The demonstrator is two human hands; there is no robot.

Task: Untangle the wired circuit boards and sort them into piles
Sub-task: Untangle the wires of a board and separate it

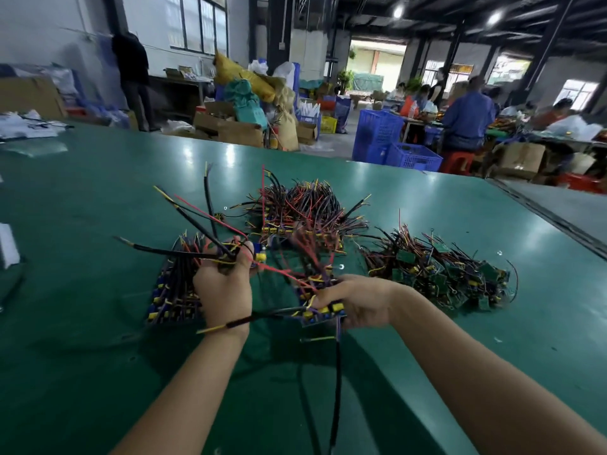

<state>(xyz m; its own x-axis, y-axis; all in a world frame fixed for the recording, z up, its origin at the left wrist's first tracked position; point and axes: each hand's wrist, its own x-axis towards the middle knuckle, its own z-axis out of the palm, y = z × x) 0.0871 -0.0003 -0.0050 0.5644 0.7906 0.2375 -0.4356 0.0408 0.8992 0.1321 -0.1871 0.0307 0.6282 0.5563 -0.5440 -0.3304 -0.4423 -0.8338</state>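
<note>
My left hand (225, 290) grips a wired circuit board (259, 256) with black, red and yellow leads fanning up and left. My right hand (358, 303) holds a clump of blue boards (323, 311) with wires, some blurred, one black lead hanging toward me. Red wires run between the two hands. Behind my left hand lies a neat pile of blue boards (174, 290). A tangled heap (302, 215) sits at the centre back. A pile of green boards (443, 274) lies to the right.
All lies on a green table (98, 208). White papers (26, 126) rest at its far left corner. Beyond the far edge stand blue crates (377, 133), cardboard boxes and several people at other tables.
</note>
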